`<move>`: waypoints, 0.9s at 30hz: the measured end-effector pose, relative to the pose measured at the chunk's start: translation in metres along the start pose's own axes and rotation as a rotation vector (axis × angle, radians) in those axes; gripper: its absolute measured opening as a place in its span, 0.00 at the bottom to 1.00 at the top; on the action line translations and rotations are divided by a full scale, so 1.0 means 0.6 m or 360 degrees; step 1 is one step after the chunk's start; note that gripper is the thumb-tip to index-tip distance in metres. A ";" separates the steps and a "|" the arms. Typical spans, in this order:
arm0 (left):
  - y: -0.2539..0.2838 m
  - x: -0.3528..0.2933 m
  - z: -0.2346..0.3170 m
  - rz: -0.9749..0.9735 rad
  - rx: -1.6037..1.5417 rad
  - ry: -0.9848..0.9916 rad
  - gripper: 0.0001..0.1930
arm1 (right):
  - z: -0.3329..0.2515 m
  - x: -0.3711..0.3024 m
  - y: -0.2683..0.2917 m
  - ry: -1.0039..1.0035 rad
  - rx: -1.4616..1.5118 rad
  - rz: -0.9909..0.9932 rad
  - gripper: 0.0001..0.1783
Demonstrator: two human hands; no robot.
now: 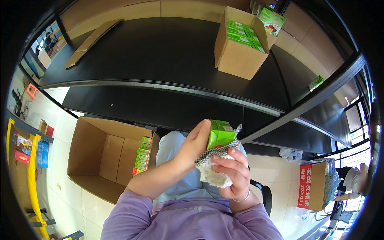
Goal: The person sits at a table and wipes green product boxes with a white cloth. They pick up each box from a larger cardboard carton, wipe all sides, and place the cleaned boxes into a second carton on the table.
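Above my lap, my left hand (196,141) grips a green drink carton (221,133) by its left side. My right hand (236,172) is closed on a cloth (216,170), white and fluffy on one face with a black-and-white checked edge. The cloth lies against the carton's lower front and right side, so part of the carton is hidden. To the left of my knees stands a large open cardboard box (105,154). Several green cartons (143,154) line its right wall, with a red and yellow one at the near end.
A black shelf (168,52) spans the front. On it are a cardboard box (240,60) of green cartons, a green carton (272,21) behind it and a flat cardboard piece (92,44). At right, a box (318,186) holds clear bottles; another person (354,180) is beside it.
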State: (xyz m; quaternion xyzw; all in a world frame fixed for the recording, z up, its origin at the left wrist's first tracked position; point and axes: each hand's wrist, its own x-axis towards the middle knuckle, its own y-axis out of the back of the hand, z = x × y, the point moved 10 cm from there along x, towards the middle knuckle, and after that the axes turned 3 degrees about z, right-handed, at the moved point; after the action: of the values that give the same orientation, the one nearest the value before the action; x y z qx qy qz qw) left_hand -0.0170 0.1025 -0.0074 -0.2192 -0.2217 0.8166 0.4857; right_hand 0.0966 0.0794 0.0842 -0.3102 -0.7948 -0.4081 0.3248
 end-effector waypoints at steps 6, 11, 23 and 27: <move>-0.047 -0.010 -0.036 -0.0423 -0.0531 0.0383 0.29 | 0.000 0.008 0.001 0.0048 -0.0114 -0.0003 0.16; -0.055 -0.023 -0.030 -0.0656 -0.0558 0.0198 0.31 | 0.007 0.004 0.008 0.0003 -0.0071 0.0126 0.12; -0.039 -0.019 -0.004 -0.0454 -0.0633 0.0225 0.24 | 0.036 0.010 -0.006 -0.0119 0.0065 0.0039 0.18; -0.035 -0.021 0.011 -0.0411 -0.0346 0.0218 0.38 | 0.027 0.004 -0.017 -0.0052 0.0083 -0.0094 0.17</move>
State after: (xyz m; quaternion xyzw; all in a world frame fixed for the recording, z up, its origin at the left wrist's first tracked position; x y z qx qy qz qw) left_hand -0.0009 0.0994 0.0119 -0.2953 -0.3015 0.7018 0.5739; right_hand 0.0831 0.0886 0.0742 -0.2846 -0.8193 -0.3915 0.3075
